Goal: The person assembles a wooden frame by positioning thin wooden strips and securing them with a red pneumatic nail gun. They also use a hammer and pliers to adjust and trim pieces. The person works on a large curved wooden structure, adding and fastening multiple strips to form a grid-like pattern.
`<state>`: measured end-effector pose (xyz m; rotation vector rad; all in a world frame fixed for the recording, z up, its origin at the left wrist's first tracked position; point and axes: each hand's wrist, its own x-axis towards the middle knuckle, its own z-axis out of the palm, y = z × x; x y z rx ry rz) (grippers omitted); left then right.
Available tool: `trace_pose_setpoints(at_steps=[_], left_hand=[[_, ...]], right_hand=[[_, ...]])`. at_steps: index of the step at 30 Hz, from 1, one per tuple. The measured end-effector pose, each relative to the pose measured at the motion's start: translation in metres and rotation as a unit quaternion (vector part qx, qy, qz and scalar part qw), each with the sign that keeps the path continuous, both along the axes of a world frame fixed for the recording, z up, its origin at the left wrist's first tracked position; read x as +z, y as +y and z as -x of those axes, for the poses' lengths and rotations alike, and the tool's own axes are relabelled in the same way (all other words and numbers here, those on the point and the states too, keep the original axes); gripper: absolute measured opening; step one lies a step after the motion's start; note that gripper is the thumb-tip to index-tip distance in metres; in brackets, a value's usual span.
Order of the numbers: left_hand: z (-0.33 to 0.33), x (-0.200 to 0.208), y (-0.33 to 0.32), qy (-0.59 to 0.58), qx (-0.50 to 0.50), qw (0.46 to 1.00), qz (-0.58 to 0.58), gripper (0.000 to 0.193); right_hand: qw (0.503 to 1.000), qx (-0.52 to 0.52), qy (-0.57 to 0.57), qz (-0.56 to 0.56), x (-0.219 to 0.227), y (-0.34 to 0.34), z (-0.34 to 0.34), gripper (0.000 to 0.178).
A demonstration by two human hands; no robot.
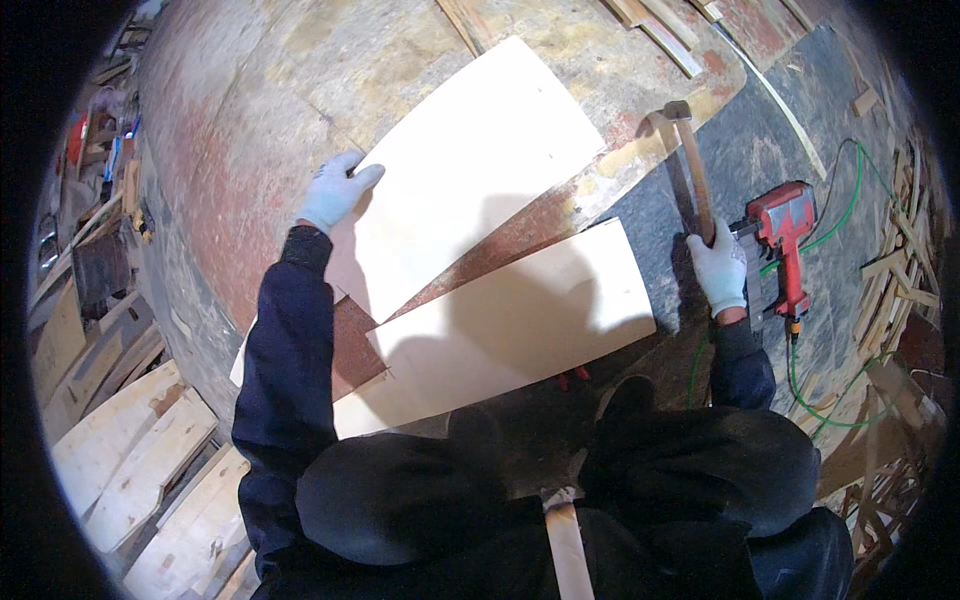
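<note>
My left hand [338, 192], in a pale glove, grips the left edge of a large pale plywood panel [480, 160], its thumb by the panel's side. My right hand [718, 268], gloved too, is closed round the wooden handle of a hammer [694, 165]. The hammer's head points away from me, near the right side of the panel. Nearer my knees lies a second pale panel [510, 330], partly in shadow, its left part close to the large panel's lower corner. Just right of my right hand is a red nail gun [783, 225].
A green air hose [797, 380] runs from the nail gun. Wooden strips [655, 35] lie at the far right, and scrap sticks [900, 250] pile along the right edge. Several boards [130, 450] lie at lower left. Red-handled pliers [574, 378] show near my feet.
</note>
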<state>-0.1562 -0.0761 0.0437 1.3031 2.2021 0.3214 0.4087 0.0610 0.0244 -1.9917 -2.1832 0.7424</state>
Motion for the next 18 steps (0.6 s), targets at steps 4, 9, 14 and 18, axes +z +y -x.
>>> trace_pose_setpoints(at_steps=[4, 9, 14, 18], left_hand=[[-0.027, 0.075, -0.017, -0.109, 0.038, 0.993, -0.030, 0.032], [-0.132, 0.142, -0.078, 0.121, -0.228, 0.958, -0.124, 0.017], [-0.203, 0.102, -0.113, 0.068, -0.362, 0.929, -0.026, 0.053], [-0.224, 0.064, -0.134, 0.083, -0.344, 0.930, -0.096, 0.061]], right_hand=[[0.989, 0.081, 0.056, -0.111, 0.010, -0.024, 0.013, 0.045], [0.849, -0.055, 0.491, 0.187, 0.036, -0.011, 0.048, 0.050], [0.717, -0.155, 0.584, 0.347, 0.051, 0.002, 0.064, 0.066], [0.735, -0.127, 0.576, 0.335, 0.052, -0.006, 0.063, 0.049]])
